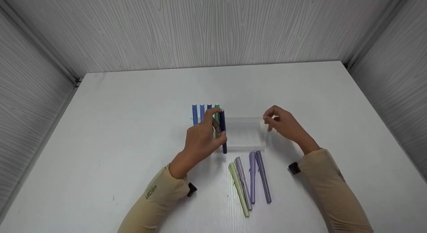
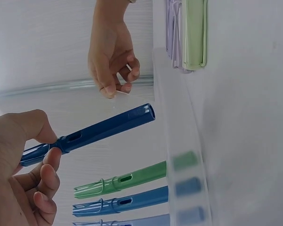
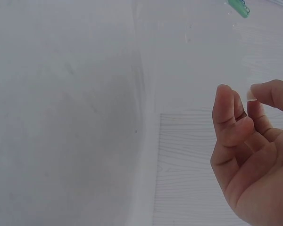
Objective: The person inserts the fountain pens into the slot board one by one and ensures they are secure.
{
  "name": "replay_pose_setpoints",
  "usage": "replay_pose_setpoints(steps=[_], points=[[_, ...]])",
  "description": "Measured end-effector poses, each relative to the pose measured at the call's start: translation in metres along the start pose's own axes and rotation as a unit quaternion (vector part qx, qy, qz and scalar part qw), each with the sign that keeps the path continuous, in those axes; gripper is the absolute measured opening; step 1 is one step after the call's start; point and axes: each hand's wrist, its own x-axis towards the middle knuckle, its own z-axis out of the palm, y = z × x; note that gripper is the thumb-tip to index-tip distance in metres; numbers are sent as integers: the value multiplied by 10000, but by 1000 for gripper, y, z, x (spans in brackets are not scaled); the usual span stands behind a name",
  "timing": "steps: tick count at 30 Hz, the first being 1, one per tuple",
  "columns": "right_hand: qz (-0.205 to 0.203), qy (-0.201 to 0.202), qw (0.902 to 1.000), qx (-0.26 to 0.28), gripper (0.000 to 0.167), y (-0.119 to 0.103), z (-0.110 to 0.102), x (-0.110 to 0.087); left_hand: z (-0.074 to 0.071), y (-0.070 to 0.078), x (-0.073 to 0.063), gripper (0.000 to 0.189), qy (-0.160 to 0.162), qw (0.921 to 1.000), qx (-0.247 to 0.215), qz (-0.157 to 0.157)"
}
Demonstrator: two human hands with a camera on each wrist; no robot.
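Note:
My left hand (image 1: 201,139) pinches a dark blue pen (image 2: 108,129) between thumb and fingers, over the left part of a translucent tray (image 1: 247,148). Left of that pen, a green pen (image 2: 132,179), a blue pen (image 2: 146,197), a lighter blue pen (image 1: 202,109) and another blue pen (image 1: 194,113) stand side by side in the tray, partly behind the hand. At the tray's back right corner, my right hand (image 1: 283,125) pinches the thin edge of the end wall between thumb and fingertip, its other fingers curled.
In front of the tray, a light green pen (image 1: 239,189), a lilac pen (image 1: 244,184), a light purple pen (image 1: 253,179) and a darker purple pen (image 1: 264,178) lie on the white table (image 1: 116,126). Grey wood-grain panels (image 1: 213,29) enclose the back and sides.

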Motion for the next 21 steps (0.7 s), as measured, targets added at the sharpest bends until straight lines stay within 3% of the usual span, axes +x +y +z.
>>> replay_pose_setpoints(steps=[8, 21], points=[[18, 19, 10000, -73, 27, 1, 0, 1, 4, 3, 8, 58, 256, 9995, 178, 78], [-56, 22, 10000, -25, 23, 1, 0, 0, 13, -6, 10, 57, 614, 9958, 649, 185]])
